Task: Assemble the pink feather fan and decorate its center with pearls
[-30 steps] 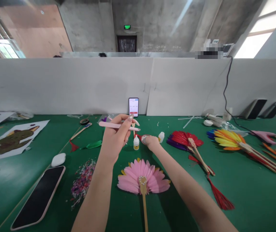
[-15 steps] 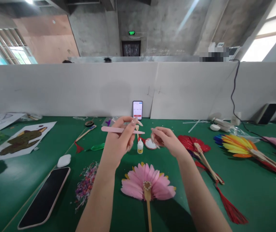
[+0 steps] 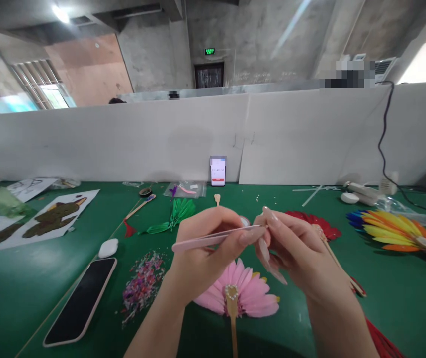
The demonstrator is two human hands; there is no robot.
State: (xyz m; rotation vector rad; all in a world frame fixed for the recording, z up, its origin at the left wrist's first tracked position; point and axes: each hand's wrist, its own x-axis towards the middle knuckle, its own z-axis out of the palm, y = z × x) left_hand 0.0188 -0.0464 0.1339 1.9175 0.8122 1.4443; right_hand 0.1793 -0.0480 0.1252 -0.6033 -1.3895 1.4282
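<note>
Pink tweezers point(image 3: 194, 242) lie across my left hand point(image 3: 207, 268), gripped between thumb and fingers, with their points to the right. The tips meet the pinched fingertips of my right hand point(image 3: 302, 248); anything between those fingers is too small to make out. Below both hands lies a pink feather fan point(image 3: 261, 301) with a wooden handle point(image 3: 234, 328) and a heart of small beads point(image 3: 231, 292) at its base. My left hand covers part of its left side. Behind my fingers, a round white dish point(image 3: 244, 221) shows only in part.
Colourful scraps point(image 3: 144, 281) and a dark phone point(image 3: 82, 301) lie left, near a white earphone case point(image 3: 108, 247). A green feather fan point(image 3: 179, 214) is behind. Red point(image 3: 324, 226) and rainbow point(image 3: 387, 228) fans lie right. A lit phone point(image 3: 217, 171) leans against the white partition point(image 3: 141, 144).
My hands have come together, nearer to me and lower in view. The tweezer tips now meet my right fingertips. The view has shifted, and my hands now hide the small white bottle.
</note>
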